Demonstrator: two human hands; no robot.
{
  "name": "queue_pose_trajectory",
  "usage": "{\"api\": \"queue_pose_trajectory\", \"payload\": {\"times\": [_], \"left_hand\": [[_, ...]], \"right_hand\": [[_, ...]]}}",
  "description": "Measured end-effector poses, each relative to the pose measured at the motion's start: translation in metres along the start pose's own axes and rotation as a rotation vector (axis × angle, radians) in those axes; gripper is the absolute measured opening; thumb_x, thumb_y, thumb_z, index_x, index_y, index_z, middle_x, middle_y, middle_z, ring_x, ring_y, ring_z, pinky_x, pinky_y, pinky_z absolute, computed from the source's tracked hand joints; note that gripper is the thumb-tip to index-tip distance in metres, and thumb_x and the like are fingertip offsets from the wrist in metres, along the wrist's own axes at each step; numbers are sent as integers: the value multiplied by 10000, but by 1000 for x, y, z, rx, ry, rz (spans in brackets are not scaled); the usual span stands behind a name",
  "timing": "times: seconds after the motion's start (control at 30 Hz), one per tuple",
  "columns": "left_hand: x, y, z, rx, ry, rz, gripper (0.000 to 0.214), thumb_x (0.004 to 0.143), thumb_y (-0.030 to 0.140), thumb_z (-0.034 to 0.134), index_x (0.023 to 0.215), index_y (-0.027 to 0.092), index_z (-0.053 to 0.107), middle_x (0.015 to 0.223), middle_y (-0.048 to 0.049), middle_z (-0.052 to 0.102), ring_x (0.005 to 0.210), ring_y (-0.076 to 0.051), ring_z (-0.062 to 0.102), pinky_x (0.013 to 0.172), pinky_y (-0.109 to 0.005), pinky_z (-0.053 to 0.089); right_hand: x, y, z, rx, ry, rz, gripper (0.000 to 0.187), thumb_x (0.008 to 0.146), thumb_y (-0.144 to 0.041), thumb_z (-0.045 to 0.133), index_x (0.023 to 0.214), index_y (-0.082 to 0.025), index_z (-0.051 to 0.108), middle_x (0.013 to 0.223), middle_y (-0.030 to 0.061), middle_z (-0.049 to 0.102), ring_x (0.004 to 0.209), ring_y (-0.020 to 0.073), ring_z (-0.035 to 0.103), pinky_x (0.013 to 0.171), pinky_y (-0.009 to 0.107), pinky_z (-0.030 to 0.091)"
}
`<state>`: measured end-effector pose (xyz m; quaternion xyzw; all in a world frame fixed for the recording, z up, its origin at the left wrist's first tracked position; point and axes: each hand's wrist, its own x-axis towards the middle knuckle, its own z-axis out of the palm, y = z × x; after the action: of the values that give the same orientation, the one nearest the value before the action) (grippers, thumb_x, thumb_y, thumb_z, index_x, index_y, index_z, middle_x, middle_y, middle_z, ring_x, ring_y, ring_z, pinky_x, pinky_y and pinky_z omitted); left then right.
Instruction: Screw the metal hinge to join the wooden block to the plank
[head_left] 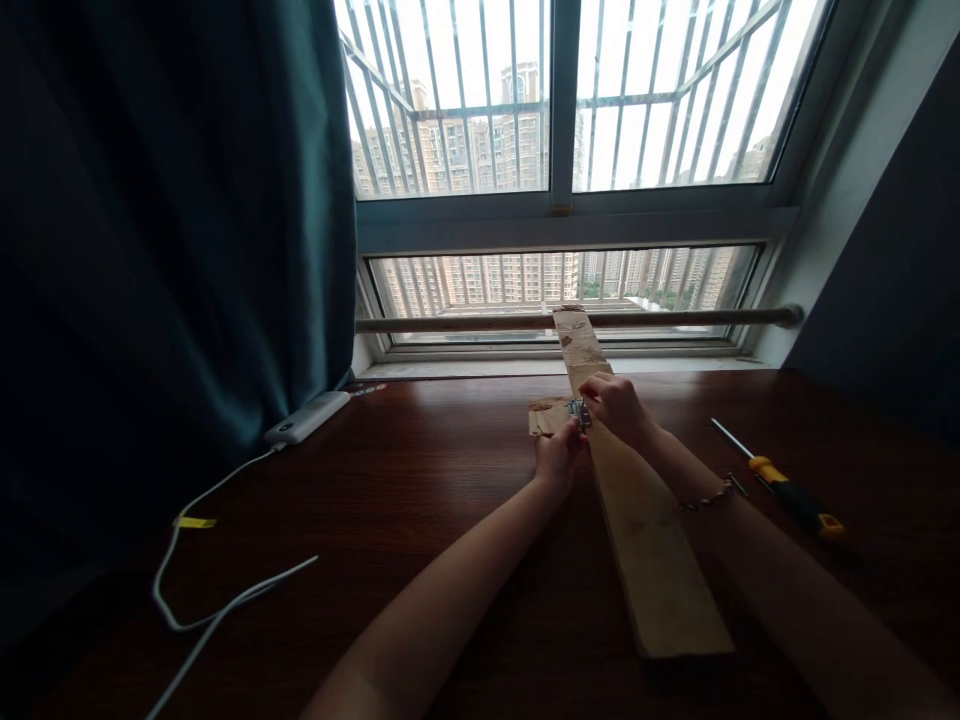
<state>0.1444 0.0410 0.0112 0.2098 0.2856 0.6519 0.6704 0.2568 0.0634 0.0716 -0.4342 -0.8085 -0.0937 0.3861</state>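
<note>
Metal hinge [578, 411] on the plank [645, 530]: left hand [556, 458] and right hand [619, 405] pinch it with fingers; better hold it flat.

Plank [645, 520]: long, pale, lying lengthwise (far end towards window [559, 150]).
Hinge [578, 411]: small, metal, at plank's left edge.
</note>
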Motion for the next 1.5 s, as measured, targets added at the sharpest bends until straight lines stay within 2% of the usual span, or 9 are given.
{"api": "queue_pose_trajectory", "payload": {"times": [0.3, 0.5, 0.67, 0.87, 0.97, 1.17, 1.27, 1.37, 1.5], "left_hand": [[2, -1, -1, 33, -11, 20, 230, 591, 87, 698, 807, 82, 620, 711, -49, 644, 487, -78, 564, 459, -184, 462], [0, 0, 0, 42, 33, 7, 190, 605, 97, 688, 778, 87, 609, 635, -26, 621, 434, -66, 536, 447, -184, 459], [1, 1, 0, 51, -19, 5, 207, 588, 112, 699, 777, 86, 618, 661, -34, 636, 464, -75, 556, 455, -179, 460], [2, 0, -2, 57, -18, -1, 224, 591, 117, 701, 799, 93, 621, 681, -33, 642, 469, -67, 542, 468, -183, 461], [1, 1, -1, 51, -20, -2, 233, 597, 112, 700, 815, 94, 620, 700, -40, 643, 494, -76, 556, 478, -188, 462], [0, 2, -2, 43, -45, 7, 243, 603, 105, 697, 834, 103, 622, 761, -47, 650, 545, -83, 576, 483, -179, 456], [1, 1, -3, 53, -36, -5, 224, 608, 107, 691, 822, 96, 622, 738, -43, 647, 505, -68, 554, 480, -179, 458], [1, 2, -3, 54, -34, -17, 215, 598, 116, 700, 796, 83, 624, 700, -39, 641, 477, -60, 540, 477, -178, 458], [-1, 3, -1, 45, -37, 7, 237, 579, 125, 716, 795, 81, 628, 695, -45, 645, 504, -77, 565, 477, -174, 456]], "right_hand": [[-2, 4, 4, 79, 101, 47, 111, 715, -54, 564, 693, -139, 631, 695, 50, 631, 648, 162, 581, 636, 252, 441], [-5, 4, 9, 60, 143, 18, 125, 758, -70, 529, 705, -141, 616, 747, 66, 623, 692, 170, 575, 655, 263, 439], [-7, 6, 11, 23, 111, -19, 129, 788, -94, 506, 715, -141, 601, 784, 76, 606, 716, 172, 564, 664, 264, 436], [0, 1, -4, 19, -28, -16, 142, 758, -49, 512, 681, -137, 591, 732, 61, 587, 663, 156, 550, 639, 246, 419], [0, -3, -4, 23, -53, -12, 143, 771, -67, 509, 683, -147, 588, 727, 54, 578, 657, 150, 544, 624, 237, 407], [-4, -6, 9, -77, 95, 147, 109, 757, -108, 540, 662, -157, 562, 691, 50, 566, 622, 155, 526, 585, 246, 377], [-4, -1, 10, -9, 137, 211, 118, 726, -111, 569, 623, -165, 547, 631, 25, 562, 587, 148, 522, 572, 244, 376], [-7, 2, 10, 74, 133, 142, 125, 728, -86, 542, 629, -162, 551, 658, 26, 565, 618, 145, 531, 583, 235, 385], [-13, -2, 13, 53, 137, 56, 143, 768, -95, 497, 654, -161, 552, 719, 38, 541, 651, 145, 516, 603, 237, 389]]}}
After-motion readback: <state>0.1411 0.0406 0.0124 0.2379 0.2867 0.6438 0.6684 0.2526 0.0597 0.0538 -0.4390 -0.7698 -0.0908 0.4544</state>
